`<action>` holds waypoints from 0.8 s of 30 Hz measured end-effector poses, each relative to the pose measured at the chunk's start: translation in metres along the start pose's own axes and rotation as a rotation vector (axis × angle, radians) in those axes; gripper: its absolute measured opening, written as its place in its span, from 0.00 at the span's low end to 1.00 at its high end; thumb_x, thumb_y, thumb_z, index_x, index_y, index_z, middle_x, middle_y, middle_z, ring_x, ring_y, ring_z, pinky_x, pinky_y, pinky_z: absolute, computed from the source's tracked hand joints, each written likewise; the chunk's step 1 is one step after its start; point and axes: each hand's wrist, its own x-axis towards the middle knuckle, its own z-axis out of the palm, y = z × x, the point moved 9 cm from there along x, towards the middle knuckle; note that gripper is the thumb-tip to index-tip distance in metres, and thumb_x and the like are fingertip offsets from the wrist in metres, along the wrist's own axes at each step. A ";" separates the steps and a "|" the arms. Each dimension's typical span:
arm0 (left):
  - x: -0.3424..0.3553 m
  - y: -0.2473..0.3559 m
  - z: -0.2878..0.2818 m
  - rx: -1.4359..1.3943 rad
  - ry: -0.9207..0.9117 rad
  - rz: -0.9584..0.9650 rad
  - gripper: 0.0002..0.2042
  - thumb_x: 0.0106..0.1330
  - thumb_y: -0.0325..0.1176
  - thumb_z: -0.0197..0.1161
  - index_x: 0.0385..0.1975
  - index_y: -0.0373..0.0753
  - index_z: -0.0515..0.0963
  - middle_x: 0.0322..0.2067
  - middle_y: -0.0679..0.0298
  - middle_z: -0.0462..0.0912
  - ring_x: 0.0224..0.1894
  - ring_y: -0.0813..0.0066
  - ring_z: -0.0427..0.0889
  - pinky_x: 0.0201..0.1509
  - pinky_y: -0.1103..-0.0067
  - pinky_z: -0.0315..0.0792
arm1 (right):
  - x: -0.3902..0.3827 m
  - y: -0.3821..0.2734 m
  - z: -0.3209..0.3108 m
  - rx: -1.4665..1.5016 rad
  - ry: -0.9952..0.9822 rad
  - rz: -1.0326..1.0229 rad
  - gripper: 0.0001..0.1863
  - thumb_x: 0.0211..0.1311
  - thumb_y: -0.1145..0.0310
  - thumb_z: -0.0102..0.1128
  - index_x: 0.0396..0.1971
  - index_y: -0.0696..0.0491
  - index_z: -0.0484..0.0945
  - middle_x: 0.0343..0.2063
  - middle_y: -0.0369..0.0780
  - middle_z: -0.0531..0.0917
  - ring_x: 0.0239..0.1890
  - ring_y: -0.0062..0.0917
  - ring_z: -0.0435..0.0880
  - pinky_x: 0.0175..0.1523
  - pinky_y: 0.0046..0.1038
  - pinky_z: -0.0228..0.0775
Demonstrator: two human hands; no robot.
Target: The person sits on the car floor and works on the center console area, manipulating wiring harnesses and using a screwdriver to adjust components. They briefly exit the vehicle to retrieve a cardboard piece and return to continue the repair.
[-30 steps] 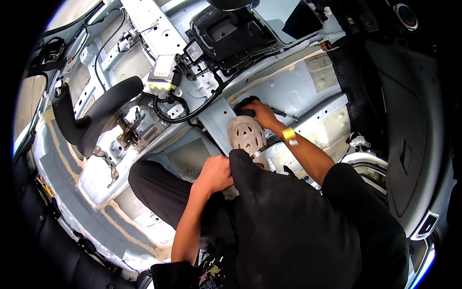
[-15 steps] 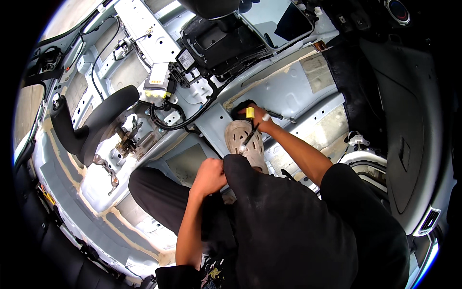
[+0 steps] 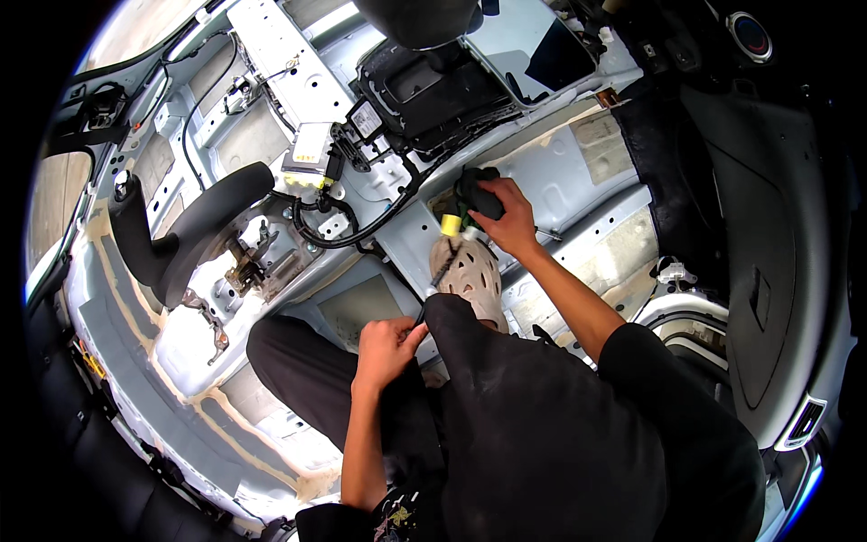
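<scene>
My right hand (image 3: 511,217) is closed round a dark, bulky black bundle (image 3: 477,191), which looks like taped wiring, above the grey floor pan. A yellow connector (image 3: 451,225) and a small white one (image 3: 470,233) hang beside its fingers. From there a thin black cable (image 3: 444,268) trails over a beige perforated clog (image 3: 470,278) on a foot. By the raised knee, my left hand (image 3: 388,350) pinches a thin black piece, seemingly the cable's other end, mostly hidden by fingers and knee. Past my right wrist the metal tip of a rod (image 3: 549,235) shows.
I crouch inside a stripped car body. Left stands a black curved trim part (image 3: 209,217) near metal brackets. Ahead lie a control box with yellow plugs (image 3: 312,155), a thick black harness (image 3: 366,237) and a black housing (image 3: 433,86). A door panel (image 3: 763,253) borders the right.
My right hand has lifted the black bundle, and the yellow connector has swung left. My left hand has turned so its pinching fingers show. The view has shifted slightly.
</scene>
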 end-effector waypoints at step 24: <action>-0.014 -0.010 -0.005 0.061 0.042 -0.087 0.22 0.63 0.46 0.66 0.17 0.32 0.75 0.13 0.51 0.71 0.18 0.49 0.74 0.25 0.63 0.65 | 0.033 -0.082 0.071 -0.742 -0.404 0.023 0.48 0.60 0.27 0.48 0.74 0.39 0.53 0.25 0.48 0.81 0.23 0.43 0.85 0.26 0.38 0.77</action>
